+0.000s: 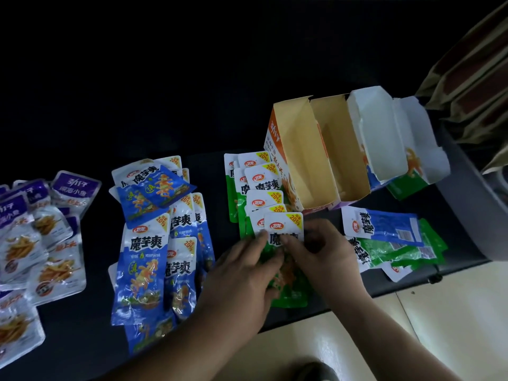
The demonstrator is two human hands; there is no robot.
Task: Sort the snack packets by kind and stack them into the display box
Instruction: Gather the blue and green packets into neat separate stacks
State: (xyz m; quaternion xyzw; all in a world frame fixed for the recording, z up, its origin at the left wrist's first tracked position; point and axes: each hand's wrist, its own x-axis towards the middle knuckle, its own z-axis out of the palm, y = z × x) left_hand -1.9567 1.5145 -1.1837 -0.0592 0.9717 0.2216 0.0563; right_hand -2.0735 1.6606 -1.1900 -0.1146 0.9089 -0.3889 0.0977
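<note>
Snack packets lie in groups on a dark table. Purple fish packets [41, 237] are at the left, blue konjac packets [156, 243] in the middle, and green konjac packets [255, 188] beside them. Both hands hold the nearest green packet [286, 229]: my left hand [247, 273] pinches its left side and my right hand [324, 251] pinches its right side. An open cardboard display box [316, 149] with a tan inside stands behind the green group; no packets show inside it. A mixed blue and green heap [393, 237] lies at the right.
A second torn white carton [390, 138] leans against the display box at the back right. The table's front edge [384, 290] runs near my wrists, with pale floor tiles below. Striped fabric [472, 78] hangs at the far right.
</note>
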